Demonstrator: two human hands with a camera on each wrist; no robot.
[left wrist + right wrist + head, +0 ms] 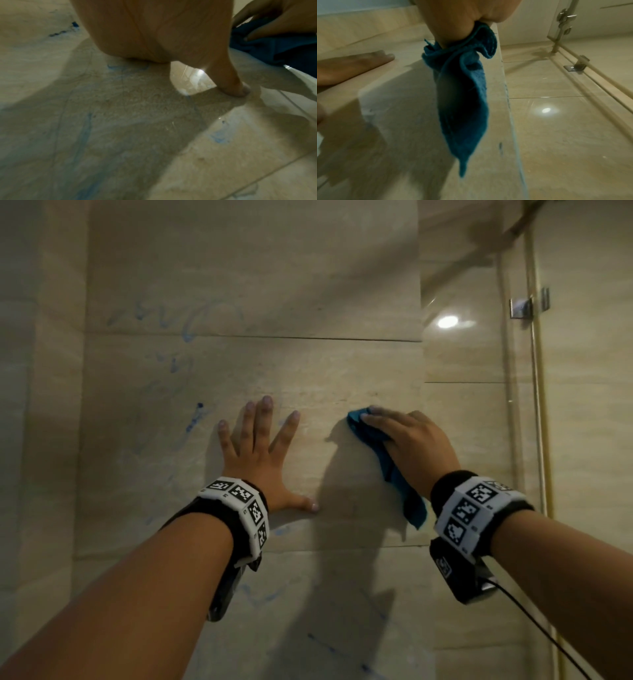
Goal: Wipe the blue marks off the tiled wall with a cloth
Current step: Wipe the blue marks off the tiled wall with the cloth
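Beige tiled wall [308, 371] carries blue marks: a dark smear [197, 416] left of my hands, faint scribbles [186, 332] higher up, more streaks [260, 594] below. My left hand [260, 446] lies flat on the tile, fingers spread, holding nothing; its thumb tip [240, 90] touches the wall beside a pale blue smudge [217, 138]. My right hand [407, 440] presses a blue cloth [390, 470] to the wall with straight fingers, close to the wall's right corner. The cloth [464, 102] hangs loose below the palm. Its upper part is hidden under the hand.
The wall ends in a vertical corner [422, 354] just right of the cloth. Beyond it a glossy recessed wall shows a lamp reflection [448, 321]. A glass shower panel with a brass frame [539, 405] and a metal hinge [522, 306] stands at far right. A cable [534, 621] trails from my right wrist.
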